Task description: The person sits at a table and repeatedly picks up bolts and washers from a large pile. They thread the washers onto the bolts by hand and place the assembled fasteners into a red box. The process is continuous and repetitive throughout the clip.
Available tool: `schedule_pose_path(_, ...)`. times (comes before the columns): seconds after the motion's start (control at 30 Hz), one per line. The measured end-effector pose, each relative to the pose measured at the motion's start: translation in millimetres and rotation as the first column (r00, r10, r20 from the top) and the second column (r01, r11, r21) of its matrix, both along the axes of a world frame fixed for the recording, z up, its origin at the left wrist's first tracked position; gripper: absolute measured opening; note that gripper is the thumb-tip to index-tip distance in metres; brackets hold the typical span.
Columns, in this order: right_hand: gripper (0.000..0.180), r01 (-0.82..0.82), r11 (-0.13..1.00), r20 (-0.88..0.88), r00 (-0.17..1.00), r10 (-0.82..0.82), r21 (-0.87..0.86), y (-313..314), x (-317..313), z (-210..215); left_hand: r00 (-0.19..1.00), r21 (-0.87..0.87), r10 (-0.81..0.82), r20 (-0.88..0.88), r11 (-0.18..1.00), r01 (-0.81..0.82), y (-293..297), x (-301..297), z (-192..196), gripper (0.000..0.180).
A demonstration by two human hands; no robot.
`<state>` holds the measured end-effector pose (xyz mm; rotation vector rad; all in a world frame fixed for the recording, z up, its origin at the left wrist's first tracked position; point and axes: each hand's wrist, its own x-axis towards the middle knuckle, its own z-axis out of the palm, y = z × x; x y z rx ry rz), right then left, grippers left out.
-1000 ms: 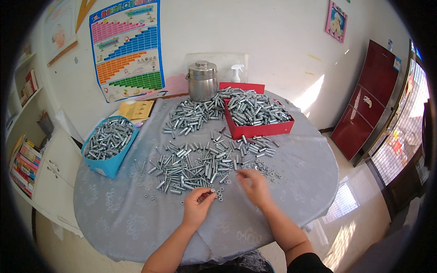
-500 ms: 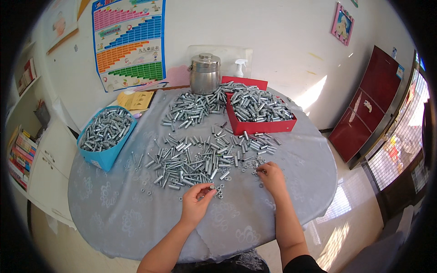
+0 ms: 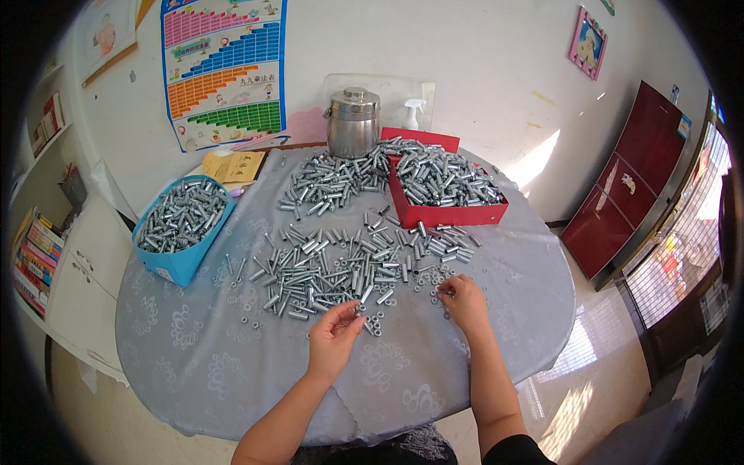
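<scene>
My left hand (image 3: 332, 338) is just above the cloth at the near edge of the loose parts. Its thumb and forefinger close on a small metal nut, with several more nuts (image 3: 375, 319) beside the fingertips. Further right, my right hand (image 3: 465, 304) rests its pinched fingertips among scattered flat washers (image 3: 435, 280); whatever they hold is too small to make out. Beyond both hands spreads a loose pile of silvery metal sleeves and bolts (image 3: 333, 271).
A blue bin (image 3: 177, 267) full of assembled anchor bolts stands at the left. A red box (image 3: 457, 215) heaped with them is at the back right, beside another heap (image 3: 329, 182). Behind are a steel pot (image 3: 353, 128), a spray bottle (image 3: 413, 116) and a yellow booklet (image 3: 232, 167).
My left hand has lifted slightly, its thumb and forefinger a little further apart around the nut. My right hand stays over the washers. The whole view has shifted slightly.
</scene>
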<state>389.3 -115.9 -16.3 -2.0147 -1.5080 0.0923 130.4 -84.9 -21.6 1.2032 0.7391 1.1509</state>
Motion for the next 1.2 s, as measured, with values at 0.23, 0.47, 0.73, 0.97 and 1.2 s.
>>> schedule_pose_path(0.23, 0.012, -0.158, 0.986, -0.619, 0.770, 0.155, 0.050, 0.3, -36.7, 15.4, 0.994, -0.211, 0.032, 0.107, 0.977, -0.009, 3.2, -5.0, 5.7, 0.019)
schedule_pose_path(0.47, 0.011, -0.425, 0.881, -0.895, 0.281, 0.348, 0.209, -4.9, -73.6, 3.1, 0.985, -0.371, 0.043, 0.169, 0.928, 0.023, 3.3, -7.1, 6.9, 0.016)
schedule_pose_path(0.73, 0.011, -0.374, 0.902, -0.884, 0.317, 0.344, 0.216, -4.5, -76.6, 1.3, 0.965, -0.484, 0.001, 0.264, 0.865, 0.132, 4.9, -6.7, -2.0, 0.017)
schedule_pose_path(0.97, 0.016, -0.377, 0.881, -0.537, 0.698, 0.474, 0.286, -5.0, -83.6, 3.2, 0.953, -0.522, -0.097, 0.287, 0.818, 0.241, -1.6, -4.2, -0.1, 0.017)
schedule_pose_path(1.2, 0.020, -0.246, 0.910, -0.443, 0.811, 0.382, 0.334, 2.5, -75.7, 2.1, 0.961, -0.481, -0.156, 0.230, 0.840, 0.251, -4.4, -5.6, 2.9, 0.017)
